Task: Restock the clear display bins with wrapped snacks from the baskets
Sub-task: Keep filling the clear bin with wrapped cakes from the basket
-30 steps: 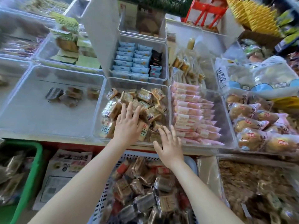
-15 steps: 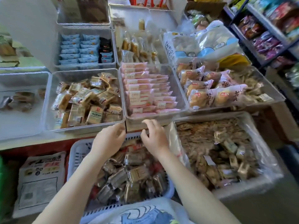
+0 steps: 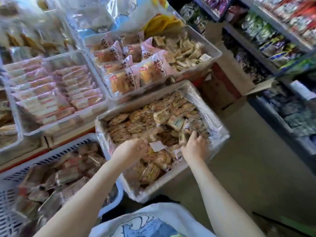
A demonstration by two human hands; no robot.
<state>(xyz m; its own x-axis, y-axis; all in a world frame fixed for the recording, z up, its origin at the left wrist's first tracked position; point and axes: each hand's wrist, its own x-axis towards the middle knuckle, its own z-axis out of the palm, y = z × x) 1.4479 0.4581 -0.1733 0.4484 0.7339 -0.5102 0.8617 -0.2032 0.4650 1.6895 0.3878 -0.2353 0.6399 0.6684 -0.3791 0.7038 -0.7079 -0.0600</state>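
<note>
Both hands, left hand (image 3: 132,149) and right hand (image 3: 195,145), dig into lined snack box (image 3: 220,129)

White slotted basket (image 3: 42,156); pink-wrapped snacks (image 3: 51,93); seemingly brown crackers (image 3: 136,124).

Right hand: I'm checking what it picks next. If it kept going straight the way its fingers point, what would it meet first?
Probably the small pale wrapped snacks piled in the plastic-lined box, just beyond the right hand. Its fingertips look already among them, though blur hides contact.

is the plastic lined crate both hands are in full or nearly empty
Full: wrapped snacks fill the lined crate almost to its rim, under both hands.
</note>
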